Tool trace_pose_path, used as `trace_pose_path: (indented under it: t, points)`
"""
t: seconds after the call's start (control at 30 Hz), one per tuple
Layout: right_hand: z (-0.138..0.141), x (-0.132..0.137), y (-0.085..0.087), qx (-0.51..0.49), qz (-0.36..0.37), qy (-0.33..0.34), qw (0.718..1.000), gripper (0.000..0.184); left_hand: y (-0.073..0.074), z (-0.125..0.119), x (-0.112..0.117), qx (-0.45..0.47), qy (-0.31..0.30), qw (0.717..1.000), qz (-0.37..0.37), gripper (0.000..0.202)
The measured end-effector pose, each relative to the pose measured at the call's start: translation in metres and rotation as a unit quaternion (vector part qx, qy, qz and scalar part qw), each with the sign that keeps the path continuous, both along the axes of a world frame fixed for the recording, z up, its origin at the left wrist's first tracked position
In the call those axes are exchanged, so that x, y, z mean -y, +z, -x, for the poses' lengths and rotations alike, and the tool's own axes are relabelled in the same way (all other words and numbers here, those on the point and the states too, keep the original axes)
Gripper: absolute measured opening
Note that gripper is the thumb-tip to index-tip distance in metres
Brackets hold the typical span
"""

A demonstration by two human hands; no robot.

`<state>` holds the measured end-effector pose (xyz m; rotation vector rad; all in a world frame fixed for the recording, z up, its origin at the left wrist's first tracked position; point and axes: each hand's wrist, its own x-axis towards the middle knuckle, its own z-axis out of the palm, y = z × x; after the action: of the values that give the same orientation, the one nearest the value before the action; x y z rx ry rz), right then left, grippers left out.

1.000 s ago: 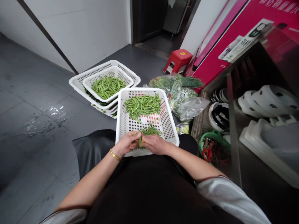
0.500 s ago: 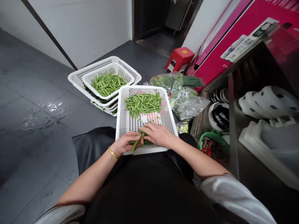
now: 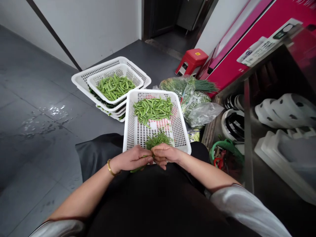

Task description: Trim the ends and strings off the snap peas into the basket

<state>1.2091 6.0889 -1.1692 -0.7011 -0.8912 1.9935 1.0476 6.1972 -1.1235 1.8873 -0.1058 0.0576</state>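
Observation:
In the head view, my left hand (image 3: 137, 158) is closed around green pea pods, and one pea pod (image 3: 137, 170) sticks out below its fingers. My right hand (image 3: 166, 153) meets it fingertip to fingertip, thumb and forefinger pinched at the end of a pod, mostly hidden by the fingers. Both hands are over the near rim of a white perforated basket (image 3: 126, 131) on my lap. Just beyond my fingers lies a heap of thin green trimmings (image 3: 158, 139). A pile of pea pods (image 3: 153, 109) fills the basket's far part.
Stacked white baskets (image 3: 78, 80) stand at the left, the top one holding more pea pods (image 3: 115, 87). Bagged greens (image 3: 195, 100) lie to the right, near a red stool (image 3: 194, 59). A green basket (image 3: 225, 144) and a metal shelf (image 3: 248, 131) are close on my right.
Both hands have drawn back from inside the basket to its near rim, uncovering the heap of trimmings. Their fingertips have come together. The view has shifted slightly.

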Motion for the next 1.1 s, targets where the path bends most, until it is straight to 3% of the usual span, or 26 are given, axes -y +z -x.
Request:
trace_pose_path:
  t: [0.03, 0.1, 0.17, 0.23, 0.3, 0.37, 0.43, 0.57, 0.63, 0.7, 0.77, 0.83, 0.9, 0.97, 1.03, 1.1]
  points:
    - [0.002, 0.000, 0.001, -0.015, 0.006, 0.008, 1.000, 0.042, -0.001, 0.001, 0.002, 0.006, 0.001, 1.000, 0.019, 0.031]
    - [0.003, -0.002, 0.007, -0.004, -0.010, -0.032, 0.999, 0.043, -0.005, 0.002, 0.005, 0.004, 0.058, 0.995, 0.086, 0.033]
    - [0.001, -0.010, 0.016, 0.096, -0.064, -0.102, 0.988, 0.041, -0.011, 0.003, 0.004, -0.018, 0.140, 0.972, 0.188, 0.035]
    - [-0.003, -0.018, 0.025, 0.252, -0.147, -0.127, 0.948, 0.036, -0.016, 0.005, 0.000, -0.052, 0.166, 0.948, 0.268, 0.035]
    - [-0.006, -0.024, 0.031, 0.383, -0.238, -0.102, 0.887, 0.032, -0.019, 0.007, -0.005, -0.080, 0.129, 0.948, 0.279, 0.033]
    - [-0.006, -0.027, 0.035, 0.441, -0.311, -0.086, 0.838, 0.031, -0.021, 0.008, -0.008, -0.103, 0.093, 0.952, 0.271, 0.030]
    - [-0.003, -0.027, 0.036, 0.459, -0.344, -0.115, 0.811, 0.030, -0.022, 0.006, -0.005, -0.102, 0.106, 0.939, 0.311, 0.030]
    - [0.005, -0.024, 0.036, 0.510, -0.333, -0.252, 0.752, 0.030, -0.029, -0.008, 0.008, -0.032, 0.241, 0.850, 0.468, 0.032]
    - [0.002, -0.019, 0.034, 0.536, -0.319, -0.294, 0.725, 0.028, -0.033, -0.012, 0.007, -0.010, 0.338, 0.805, 0.488, 0.027]
    - [-0.007, -0.012, 0.030, 0.545, -0.292, -0.301, 0.727, 0.028, -0.037, -0.011, -0.003, 0.011, 0.429, 0.767, 0.478, 0.022]
    - [-0.020, -0.005, 0.025, 0.553, -0.267, -0.285, 0.736, 0.029, -0.041, -0.006, -0.016, 0.044, 0.489, 0.736, 0.466, 0.019]
    - [-0.034, -0.002, 0.020, 0.571, -0.267, -0.240, 0.738, 0.029, -0.044, 0.001, -0.029, 0.069, 0.506, 0.718, 0.474, 0.020]
    - [-0.045, -0.008, 0.013, 0.596, -0.270, -0.135, 0.744, 0.021, -0.046, 0.005, -0.036, 0.061, 0.485, 0.711, 0.505, 0.020]
    - [-0.052, -0.024, 0.002, 0.619, -0.245, -0.005, 0.747, 0.026, -0.047, 0.005, -0.037, 0.037, 0.438, 0.715, 0.544, 0.018]
    - [-0.055, -0.049, -0.012, 0.675, -0.192, 0.069, 0.709, 0.032, -0.048, 0.002, -0.035, 0.029, 0.391, 0.726, 0.566, 0.020]
    - [-0.053, -0.077, -0.030, 0.762, -0.140, 0.075, 0.628, 0.034, -0.048, 0.000, -0.031, 0.026, 0.363, 0.732, 0.576, 0.026]
